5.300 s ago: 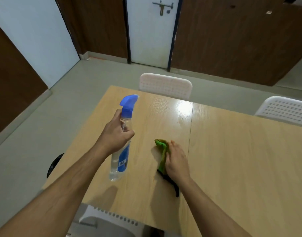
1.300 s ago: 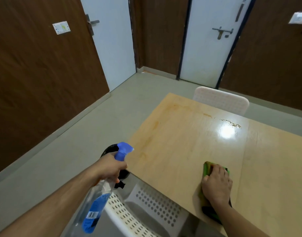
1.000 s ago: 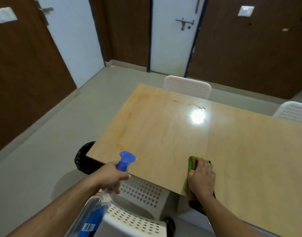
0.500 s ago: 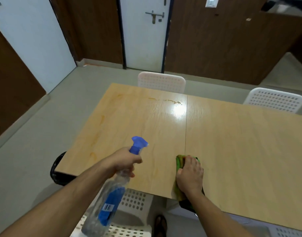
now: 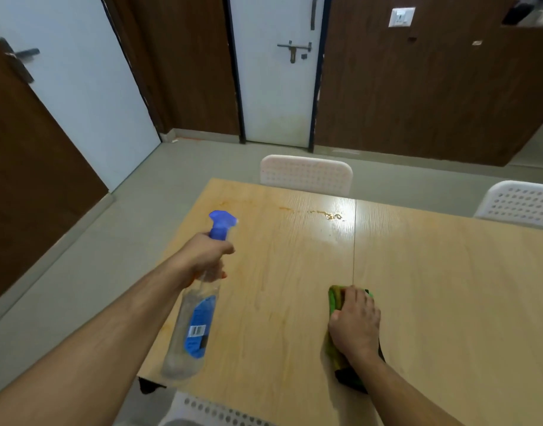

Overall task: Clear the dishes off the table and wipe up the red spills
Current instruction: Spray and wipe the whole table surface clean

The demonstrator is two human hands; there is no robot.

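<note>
My left hand (image 5: 207,256) grips a clear spray bottle (image 5: 193,321) with a blue nozzle and blue label, held above the left part of the wooden table (image 5: 433,287). My right hand (image 5: 355,325) lies on top of a green cloth (image 5: 335,298) and presses it to the table near the seam between the two tabletop panels. A faint orange-red smear (image 5: 324,214) with wet droplets runs along the far edge of the table. Paler streaks mark the left panel. No dishes are in view.
A white perforated chair (image 5: 305,173) stands at the far side and another (image 5: 522,202) at the far right. A third chair's back (image 5: 218,413) is right below me. Grey floor, brown wall panels and two pale doors surround the table.
My left hand has lifted the spray bottle up and forward over the table. My right hand and the cloth have slid a little farther onto the table. The view has moved closer.
</note>
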